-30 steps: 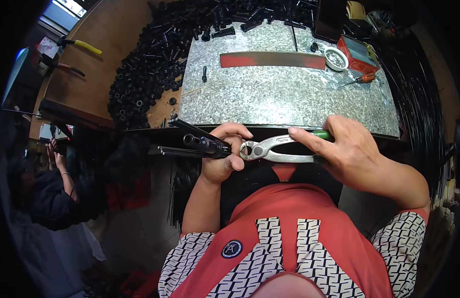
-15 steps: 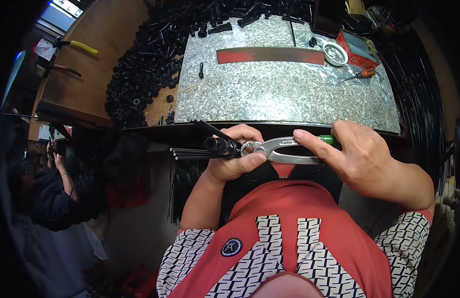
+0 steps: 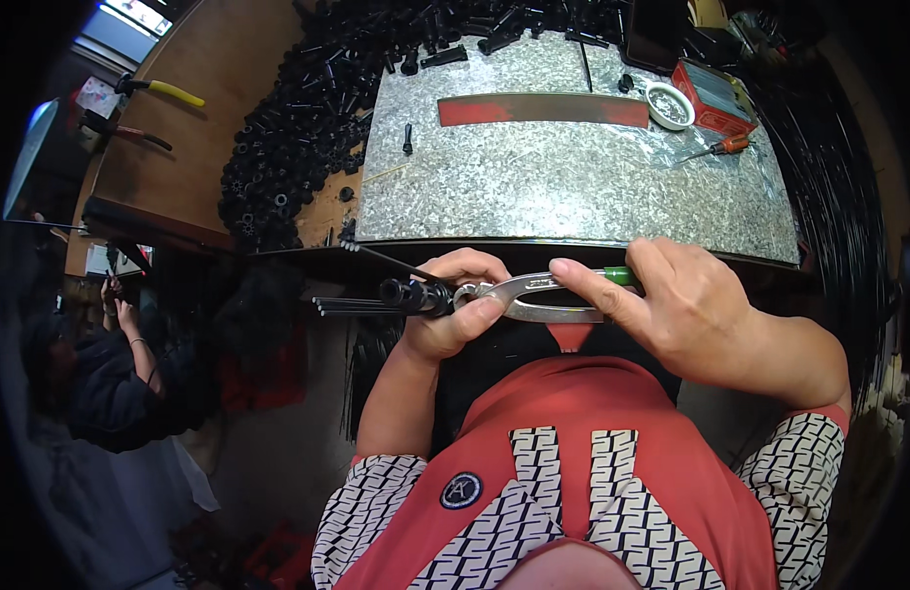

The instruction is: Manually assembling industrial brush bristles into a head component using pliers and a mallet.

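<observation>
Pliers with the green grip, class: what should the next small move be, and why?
Probably a gentle squeeze on the pliers by the right hand, since their handles stand apart and their head sits close to the end of the black tubular part, which the left hand holds. Whether the jaws already bite is hidden.

The pliers (image 3: 522, 285) are silver with a green grip (image 3: 620, 276), the tubular part (image 3: 415, 295) black, the counter (image 3: 533, 187) speckled grey, the shirt (image 3: 573, 393) red with black-and-cream geometric panels (image 3: 535, 460).
</observation>
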Available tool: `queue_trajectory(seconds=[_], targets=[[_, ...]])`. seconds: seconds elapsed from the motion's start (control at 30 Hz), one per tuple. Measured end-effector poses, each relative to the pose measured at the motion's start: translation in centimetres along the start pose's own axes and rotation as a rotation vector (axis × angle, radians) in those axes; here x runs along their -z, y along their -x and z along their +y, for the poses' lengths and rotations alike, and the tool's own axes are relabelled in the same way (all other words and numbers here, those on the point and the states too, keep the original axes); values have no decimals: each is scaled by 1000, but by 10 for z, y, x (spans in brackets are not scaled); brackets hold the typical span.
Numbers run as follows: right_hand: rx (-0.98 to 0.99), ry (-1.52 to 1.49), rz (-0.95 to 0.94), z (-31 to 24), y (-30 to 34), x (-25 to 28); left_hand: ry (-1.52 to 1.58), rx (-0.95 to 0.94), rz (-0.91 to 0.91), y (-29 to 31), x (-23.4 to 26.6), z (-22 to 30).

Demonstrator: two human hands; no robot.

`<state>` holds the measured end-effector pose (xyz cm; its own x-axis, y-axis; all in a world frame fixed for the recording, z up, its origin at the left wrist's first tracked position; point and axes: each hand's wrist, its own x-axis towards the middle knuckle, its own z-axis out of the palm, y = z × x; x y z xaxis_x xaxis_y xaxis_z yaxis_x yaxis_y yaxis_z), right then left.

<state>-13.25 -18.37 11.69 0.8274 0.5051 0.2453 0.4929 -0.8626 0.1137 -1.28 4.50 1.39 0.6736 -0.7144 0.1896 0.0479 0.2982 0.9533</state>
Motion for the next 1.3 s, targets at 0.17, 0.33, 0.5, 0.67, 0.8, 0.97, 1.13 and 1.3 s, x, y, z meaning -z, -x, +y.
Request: queue_trajectory(seconds=[0.17,0.33,0.5,0.67,0.8,0.97,1.13,1.3], targets=[[-21,-106,-14,4,-6,-4,105,-90,8,3,3,-8],[-29,-111,4,4,-5,-6,68,-61,57,5,2,-7],[-34,-131,-1,5,-5,-2,59,-68,27,2,-1,-6],[-71,-98,36,4,-7,-1,130,-26,52,2,-9,-7],[-83,-116,10,3,-8,-1,116,-29,43,5,-7,-8],[-85,-171,-20,3,-7,0,40,-16,81,8,-9,-10],[-88,-207,-63,4,-6,2,-23,-43,150,9,-14,-11],[-80,-207,2,4,-9,1,-64,-28,180,10,-15,-9]])
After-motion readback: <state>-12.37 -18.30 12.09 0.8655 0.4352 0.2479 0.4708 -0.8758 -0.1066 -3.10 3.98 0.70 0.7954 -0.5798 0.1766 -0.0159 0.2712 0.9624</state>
